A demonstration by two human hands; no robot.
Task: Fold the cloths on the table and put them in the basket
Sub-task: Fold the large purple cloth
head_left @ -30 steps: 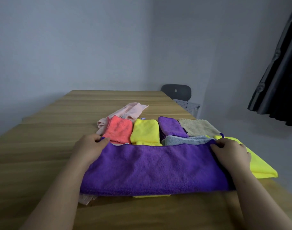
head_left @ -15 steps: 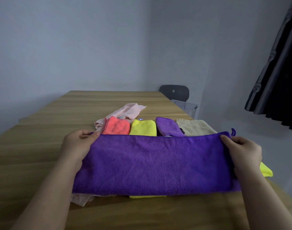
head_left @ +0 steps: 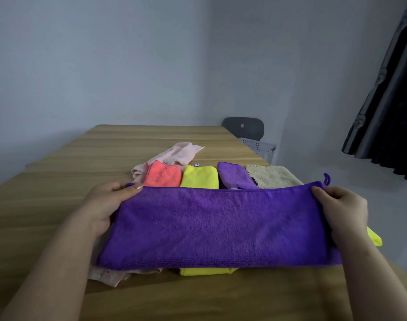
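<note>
Head view: the wooden desk (head_left: 59, 205) fills the lower frame. Over its near end a long purple cloth (head_left: 221, 225), folded into a band, is stretched between both hands. The left grip (head_left: 105, 205) pinches its upper left corner and the right grip (head_left: 343, 207) pinches its upper right corner. Behind it lie a pink cloth (head_left: 174, 151), a coral cloth (head_left: 162, 173), a yellow cloth (head_left: 200, 177), a small purple cloth (head_left: 234, 176) and a beige cloth (head_left: 272, 177). The white basket (head_left: 258, 145) stands beyond the desk's far right corner.

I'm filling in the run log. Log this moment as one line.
phase: folding | left hand: grips purple cloth, left end | right hand: grips right end | cloth: spread between hands | basket: past table edge, far right
</note>
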